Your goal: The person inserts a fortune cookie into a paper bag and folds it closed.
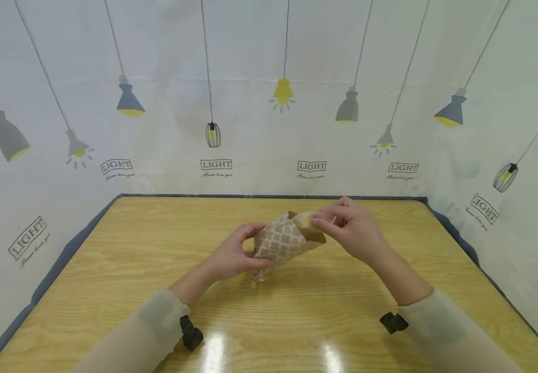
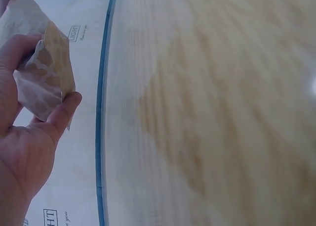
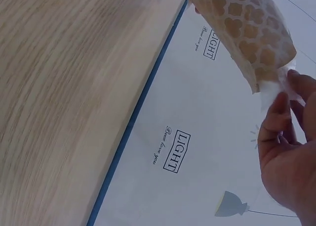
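Note:
A brown paper bag [image 1: 280,239] with a white lattice pattern is tilted above the table, its mouth toward the upper right. My left hand [image 1: 234,254] grips its lower end, thumb on the near side and fingers behind. In the left wrist view the thumb presses along the folded edge of the bag [image 2: 61,63]. At the mouth, my right hand [image 1: 355,230] pinches a pale, see-through plastic piece [image 1: 305,221] between thumb and fingers. The right wrist view shows this clear film [image 3: 270,90] coming out of the bag's opening; its inner part is hidden by the paper.
The wooden table [image 1: 157,233] has a dark blue border along its edges. Behind and beside it hangs a pale wall covering [image 1: 166,140] printed with lamps and the word LIGHT. Black wrist mounts [image 1: 190,334] sit at both sleeves.

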A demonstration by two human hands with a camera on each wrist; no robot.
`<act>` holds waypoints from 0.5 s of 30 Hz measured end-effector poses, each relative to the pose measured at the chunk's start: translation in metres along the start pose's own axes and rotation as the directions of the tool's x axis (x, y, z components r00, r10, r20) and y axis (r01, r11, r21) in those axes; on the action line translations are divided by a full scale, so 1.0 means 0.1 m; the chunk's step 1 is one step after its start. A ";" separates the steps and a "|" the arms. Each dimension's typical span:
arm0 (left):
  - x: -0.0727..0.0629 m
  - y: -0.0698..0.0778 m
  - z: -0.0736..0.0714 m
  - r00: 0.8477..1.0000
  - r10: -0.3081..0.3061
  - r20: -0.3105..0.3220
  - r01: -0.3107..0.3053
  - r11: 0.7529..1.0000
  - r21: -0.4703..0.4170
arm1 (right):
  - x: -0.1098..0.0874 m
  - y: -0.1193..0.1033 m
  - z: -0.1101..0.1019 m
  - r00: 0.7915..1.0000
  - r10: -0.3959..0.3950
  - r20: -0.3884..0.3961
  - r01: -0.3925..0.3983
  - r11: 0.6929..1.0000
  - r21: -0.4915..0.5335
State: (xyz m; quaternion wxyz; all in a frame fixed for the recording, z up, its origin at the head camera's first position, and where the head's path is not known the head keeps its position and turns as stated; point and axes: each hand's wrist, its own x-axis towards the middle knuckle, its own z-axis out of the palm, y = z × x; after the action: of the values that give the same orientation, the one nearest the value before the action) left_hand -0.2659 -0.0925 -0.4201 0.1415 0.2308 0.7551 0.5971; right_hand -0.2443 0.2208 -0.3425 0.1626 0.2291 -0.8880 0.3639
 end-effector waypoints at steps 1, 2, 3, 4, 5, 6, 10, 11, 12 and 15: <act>0.00 0.00 0.00 1.000 0.001 -0.006 -0.001 1.000 0.005 | 0.00 -0.01 -0.01 1.000 0.001 0.027 -0.001 1.000 -0.002; 0.00 0.00 0.00 1.000 0.001 -0.011 -0.001 1.000 0.010 | 0.01 -0.01 -0.02 0.999 0.006 0.049 -0.006 1.000 0.003; 0.00 0.00 0.00 1.000 0.000 -0.017 0.000 1.000 0.015 | 0.01 -0.01 -0.04 0.998 0.006 0.060 -0.006 1.000 0.000; 0.00 0.01 0.00 1.000 -0.002 -0.022 0.002 1.000 0.019 | 0.00 -0.02 -0.06 0.998 0.005 0.064 -0.005 1.000 -0.002; 0.00 0.01 0.00 1.000 -0.004 -0.028 0.004 1.000 0.023 | 0.00 -0.02 -0.09 0.998 0.004 0.060 -0.004 1.000 -0.007; 0.00 0.01 0.00 0.999 -0.002 -0.033 0.002 1.000 0.027 | 0.00 -0.02 -0.11 0.999 0.000 0.049 0.001 1.000 -0.016; 0.01 0.00 -0.02 0.999 -0.002 -0.051 0.004 0.999 0.041 | 0.02 -0.03 -0.20 1.000 -0.015 -0.007 0.015 0.997 -0.080; 0.01 0.00 -0.02 0.999 0.001 -0.053 0.001 0.999 0.044 | 0.02 -0.04 -0.21 1.000 -0.021 -0.016 0.019 0.996 -0.088; 0.02 -0.01 -0.02 0.998 0.006 -0.055 -0.003 0.999 0.047 | 0.02 -0.05 -0.23 1.000 -0.024 -0.017 0.023 0.996 -0.090; 0.02 -0.01 -0.01 0.998 0.010 -0.058 -0.007 0.999 0.054 | 0.04 -0.06 -0.25 1.000 -0.009 0.010 0.010 0.997 -0.073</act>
State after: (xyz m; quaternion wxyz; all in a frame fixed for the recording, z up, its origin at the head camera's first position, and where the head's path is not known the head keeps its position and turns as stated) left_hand -0.2685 -0.0925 -0.4210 0.1106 0.2203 0.7736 0.5838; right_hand -0.2413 0.2342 -0.3209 0.1683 0.2290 -0.9005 0.3293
